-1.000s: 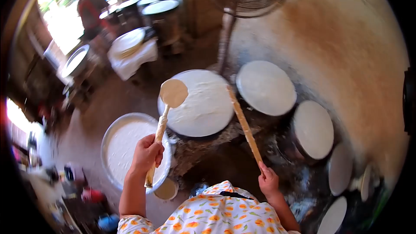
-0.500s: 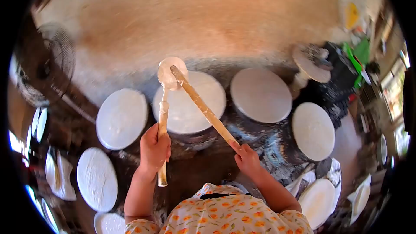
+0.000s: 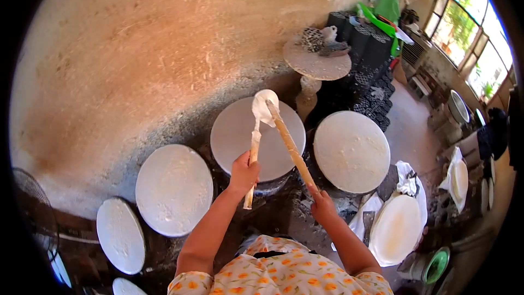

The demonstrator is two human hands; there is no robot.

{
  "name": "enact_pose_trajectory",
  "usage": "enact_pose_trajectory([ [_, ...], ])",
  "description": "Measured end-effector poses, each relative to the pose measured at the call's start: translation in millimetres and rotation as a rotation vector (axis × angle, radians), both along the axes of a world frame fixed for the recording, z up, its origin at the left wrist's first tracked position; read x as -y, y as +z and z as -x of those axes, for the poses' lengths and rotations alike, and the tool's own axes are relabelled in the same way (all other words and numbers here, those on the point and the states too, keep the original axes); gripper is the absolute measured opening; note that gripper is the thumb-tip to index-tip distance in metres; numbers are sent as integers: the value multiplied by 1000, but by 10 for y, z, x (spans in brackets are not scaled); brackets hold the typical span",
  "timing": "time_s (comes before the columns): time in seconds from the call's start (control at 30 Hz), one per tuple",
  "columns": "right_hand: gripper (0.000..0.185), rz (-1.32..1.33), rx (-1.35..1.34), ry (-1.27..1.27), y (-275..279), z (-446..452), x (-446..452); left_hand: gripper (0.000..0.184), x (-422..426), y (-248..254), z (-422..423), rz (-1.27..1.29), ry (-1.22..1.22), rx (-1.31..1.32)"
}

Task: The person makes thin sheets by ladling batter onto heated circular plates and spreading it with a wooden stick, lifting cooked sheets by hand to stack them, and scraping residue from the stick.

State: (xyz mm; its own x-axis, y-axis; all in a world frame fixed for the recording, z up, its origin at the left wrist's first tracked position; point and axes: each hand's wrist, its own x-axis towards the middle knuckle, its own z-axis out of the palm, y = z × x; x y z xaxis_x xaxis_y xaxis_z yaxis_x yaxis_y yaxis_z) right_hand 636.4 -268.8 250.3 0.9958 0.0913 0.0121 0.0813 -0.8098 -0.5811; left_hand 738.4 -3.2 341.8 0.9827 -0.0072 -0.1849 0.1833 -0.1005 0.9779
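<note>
My left hand (image 3: 244, 173) is closed around the handle of a ladle (image 3: 255, 155), whose round white-coated head is raised over a smooth greyish round surface (image 3: 234, 136). My right hand (image 3: 324, 207) grips the lower end of a long flat wooden stick (image 3: 295, 155). The stick's far tip touches or overlaps the ladle head. A white round surface (image 3: 352, 152) with a bumpy top lies to the right. Another white round (image 3: 173, 190) is to the left, and a narrower-looking one (image 3: 121, 235) is beyond it.
A round stand (image 3: 316, 63) holding small objects is behind the middle round, beside stacked black perforated cylinders (image 3: 363, 49). A pale disc stack (image 3: 396, 229) on white cloth is at the lower right. A fan (image 3: 34, 207) stands at the left edge, below the wall (image 3: 136, 65).
The view has turned right, bringing the window and black cylinders further in. Both hands still hold their tools. The stick, apart from the ladle one second ago, now meets its head over a different round.
</note>
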Motion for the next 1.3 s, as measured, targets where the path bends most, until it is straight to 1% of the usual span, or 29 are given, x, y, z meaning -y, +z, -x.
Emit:
enact_pose_trajectory([
  [0.03, 71, 3, -3, -27, -79, 54, 2, 24, 4, -132, -79, 3, -27, -3],
  [0.1, 72, 71, -15, -99, -167, 95, 31, 16, 56, -352, -272, 126, -127, -1],
  [0.13, 72, 82, -15, -124, -155, 137, 13, 16, 63, -423, -362, 136, -152, -1],
  [0.2, 72, 183, -171, -223, -105, 181, -84, 33, -16, -566, -546, -149, -241, 55],
  [0.23, 69, 218, -208, -253, -12, 193, -154, 33, -77, -714, -655, -138, -256, 55],
  [0.3, 69, 233, -239, -299, -28, 244, -274, 43, -231, -981, -866, -869, -170, 754],
  [0.33, 68, 237, -267, -329, 3, 238, -346, 43, -296, -868, -928, -858, -178, 761],
  [0.4, 66, 224, -248, -356, 78, 259, -409, 54, -435, -568, -1051, -1033, -358, 563],
  [0.47, 65, 102, -188, -336, 69, 325, -444, 51, -549, -276, -1096, -1069, -353, 625],
  [0.5, 65, 102, -185, -341, 70, 329, -460, 48, -591, -128, -1135, -1112, -339, 688],
  [0.53, 62, 19, -164, -353, 73, 341, -470, 48, -624, 22, -1163, -1110, -340, 691],
  [0.57, 60, -64, -144, -363, 65, 371, -480, 49, -653, 158, -1180, -1099, -289, 712],
  [0.6, 60, -63, -146, -365, 17, 405, -485, 50, -668, 230, -1219, -1088, -237, 731],
  [0.63, 59, -124, -98, -361, -54, 418, -488, 50, -674, 246, -1291, -1087, -235, 732],
  [0.67, 59, -186, -53, -356, -111, 428, -494, 48, -685, 254, -1350, -912, -117, 938],
  [0.7, 59, -185, -56, -353, -122, 425, -513, 47, -690, 306, -1365, -725, 4, 1129],
  [0.73, 62, -170, -16, -350, -131, 402, -528, 47, -676, 355, -1338, -725, 8, 1127],
  [0.8, 66, -154, 24, -339, -105, 316, -564, 42, -648, 500, -1217, 10, -42, 356],
  [0.83, 62, -161, -6, -356, -69, 240, -583, 42, -689, 555, -1206, 10, -36, 355],
  [0.9, 59, -168, -39, -369, -12, 48, -628, 35, -764, 645, -1183, 237, -146, 259],
  [0.93, 59, -95, -104, -386, 6, -84, -651, 35, -811, 697, -1165, 237, -142, 258],
  [0.97, 59, -21, -172, -402, 32, -213, -682, 35, -870, 746, -1136, 334, -140, 190],
  [1.0, 59, -20, -175, -400, 82, -370, -739, 35, -933, 786, -1109, 431, -138, 121],
  [1.03, 59, -68, -189, -399, 142, -555, -808, 34, -1014, 807, -1082, 670, -194, 105],
  [1.1, 59, -113, -209, -398, 129, -830, -904, 33, -1046, 811, -1012, 680, -177, 76],
  [1.13, 59, -162, -125, -343, 26, -980, -929, 32, -1066, 792, -975, 688, -160, 50],
  [1.17, 59, -210, -38, -286, -41, -1084, -940, 27, -1084, 702, -958, 629, -153, 29],
  [1.27, 61, -281, -21, -303, 46, -1127, -1017, 17, -1126, 348, -940, 486, -178, -59],
  [1.3, 61, -278, -21, -301, 51, -1060, -1003, 17, -1131, 233, -933, 489, -176, -58],
])
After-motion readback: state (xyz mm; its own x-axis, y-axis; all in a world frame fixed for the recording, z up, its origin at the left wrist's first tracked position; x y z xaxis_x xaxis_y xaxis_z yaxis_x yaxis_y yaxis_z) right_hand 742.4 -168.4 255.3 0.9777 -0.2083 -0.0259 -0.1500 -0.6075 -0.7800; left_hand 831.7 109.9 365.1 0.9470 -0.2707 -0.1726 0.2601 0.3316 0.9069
